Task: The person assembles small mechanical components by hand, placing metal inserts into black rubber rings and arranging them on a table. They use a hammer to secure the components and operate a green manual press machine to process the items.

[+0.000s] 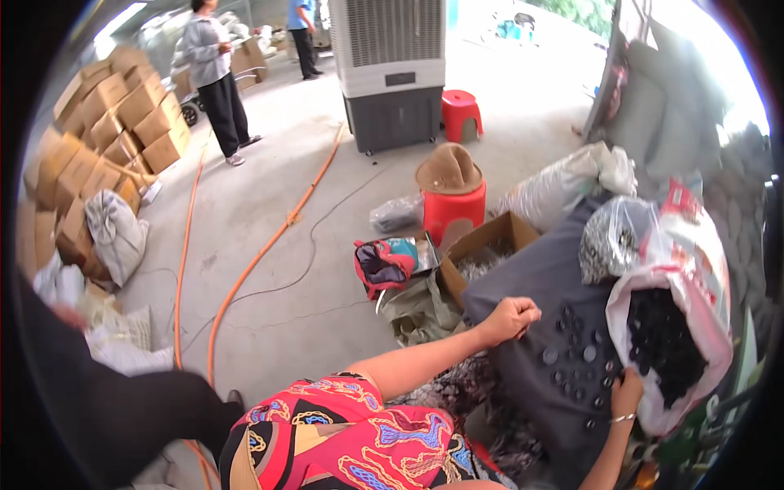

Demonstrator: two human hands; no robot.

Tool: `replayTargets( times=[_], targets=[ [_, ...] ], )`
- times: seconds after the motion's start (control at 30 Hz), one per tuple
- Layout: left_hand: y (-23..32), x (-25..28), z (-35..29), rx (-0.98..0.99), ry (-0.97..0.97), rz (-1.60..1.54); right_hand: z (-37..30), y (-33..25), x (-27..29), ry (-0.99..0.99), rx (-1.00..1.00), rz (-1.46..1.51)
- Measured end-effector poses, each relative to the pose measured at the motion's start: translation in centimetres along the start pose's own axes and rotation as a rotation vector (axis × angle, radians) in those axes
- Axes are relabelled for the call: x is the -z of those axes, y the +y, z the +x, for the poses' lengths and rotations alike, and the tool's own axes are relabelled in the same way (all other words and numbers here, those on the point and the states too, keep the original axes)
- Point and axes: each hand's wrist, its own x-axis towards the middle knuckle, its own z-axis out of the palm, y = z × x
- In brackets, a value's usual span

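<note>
My left hand (510, 319) is closed, held over the left side of a dark grey cloth-covered surface (510, 282). Whatever its curled fingers may hold is hidden. At the near rim of an open white sack (618, 314), my right hand (627, 394) has its fingers drawn together, with a bracelet on the wrist. Anything between those fingertips is too small to make out. Several small black round pieces (574, 355) lie scattered on the cloth between my hands. Many more black pieces (665, 343) fill the sack.
Behind the sack sits a clear plastic bag of small metallic-looking parts (608, 245). Left of the cloth are an open cardboard box (457, 278) and a red bag (384, 268). A hat (449, 169) rests on a red stool (454, 214). Orange hoses (273, 241) cross the floor. A dark-clothed person (106, 408) is close at left.
</note>
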Motion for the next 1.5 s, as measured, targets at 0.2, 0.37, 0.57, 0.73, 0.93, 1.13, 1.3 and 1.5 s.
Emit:
replayTargets(
  times=[0.2, 0.37, 0.57, 0.73, 0.93, 1.13, 1.3, 1.5],
  targets=[
    [0.5, -0.1, 0.0, 0.017, 0.001, -0.048, 1.6, 0.7, -1.1, 0.038, 0.113, -0.027],
    [0.4, -0.1, -0.1, 0.019, -0.014, -0.040, 2.2, 0.1, -0.6, -0.003, 0.131, -0.063],
    [0.6, 0.0, -0.4, 0.015, -0.017, -0.056, 2.7, -0.2, -0.5, -0.018, 0.143, -0.059],
    [0.3, -0.2, -0.1, -0.008, -0.013, -0.010, 3.2, 0.5, -1.5, -0.003, 0.136, -0.091],
    [-0.3, -0.4, 0.1, -0.017, -0.005, -0.022, 2.6, 2.1, -2.9, 0.033, 0.113, -0.072],
    [0.1, -0.2, -0.2, 0.001, 0.006, -0.029, 1.6, 0.5, -1.4, 0.026, 0.078, 0.075],
    [1.9, 1.1, -0.8, 0.087, 0.099, -0.350, 0.9, 1.9, -1.9, 0.086, 0.103, 0.069],
    [18.6, 17.8, -2.7, -0.172, 0.458, -0.714, 1.7, 2.0, -1.8, 0.064, 0.142, 0.159]
  ],
)
